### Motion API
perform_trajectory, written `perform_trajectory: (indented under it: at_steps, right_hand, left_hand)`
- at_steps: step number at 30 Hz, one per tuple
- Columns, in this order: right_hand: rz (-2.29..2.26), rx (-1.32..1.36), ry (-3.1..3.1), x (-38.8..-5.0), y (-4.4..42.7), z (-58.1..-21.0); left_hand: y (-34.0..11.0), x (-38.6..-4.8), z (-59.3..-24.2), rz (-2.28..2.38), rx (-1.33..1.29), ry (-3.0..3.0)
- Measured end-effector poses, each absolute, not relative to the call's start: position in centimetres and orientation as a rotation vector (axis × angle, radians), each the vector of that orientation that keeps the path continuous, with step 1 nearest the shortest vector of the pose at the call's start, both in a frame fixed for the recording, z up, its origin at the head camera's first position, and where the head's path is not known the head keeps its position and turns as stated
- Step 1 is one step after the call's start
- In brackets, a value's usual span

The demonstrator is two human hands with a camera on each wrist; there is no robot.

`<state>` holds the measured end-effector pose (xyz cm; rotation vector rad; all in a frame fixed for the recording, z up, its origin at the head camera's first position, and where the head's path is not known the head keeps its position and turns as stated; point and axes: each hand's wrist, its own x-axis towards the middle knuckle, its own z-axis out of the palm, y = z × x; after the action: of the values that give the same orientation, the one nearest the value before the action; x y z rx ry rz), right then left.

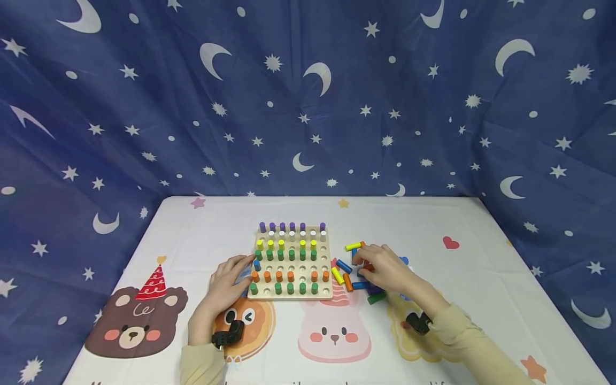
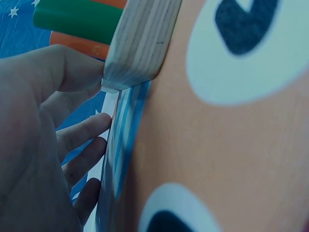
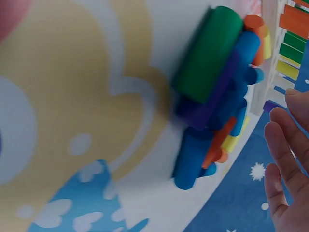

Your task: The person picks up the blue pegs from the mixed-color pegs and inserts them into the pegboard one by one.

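A wooden pegboard [image 1: 289, 298] stands on the table, with rows of purple, white, yellow, green and orange pegs and one blue peg [image 1: 257, 265] at the left. Along its left edge rests my left hand [image 1: 226, 280]; in the left wrist view the thumb touches the board's corner [image 2: 137, 53], and the other fingers extend loosely below. My right hand [image 1: 382, 267] is over the loose pegs right of the board. Its fingers are spread apart in the right wrist view, holding nothing visible. Beside it lie a green peg [image 3: 210, 55], blue pegs [image 1: 344, 266], and orange, yellow and purple ones.
A white tablecloth [image 1: 231, 224] printed with cartoon animals covers the table. Behind it hangs a dark blue curtain [image 1: 346, 149] with moons and stars. The loose pegs lie heaped close to the board's right edge, some on top of others.
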<state>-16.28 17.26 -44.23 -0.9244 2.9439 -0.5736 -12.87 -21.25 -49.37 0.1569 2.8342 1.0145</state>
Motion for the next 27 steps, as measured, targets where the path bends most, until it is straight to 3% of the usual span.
perform_trajectory:
  at_steps: [27]
  right_hand:
    - [-0.490, -0.799, 2.993, -16.3, 17.5, -47.4]
  left_hand:
    - [-21.2, -12.9, -49.5, 1.006, 0.137, 2.845]
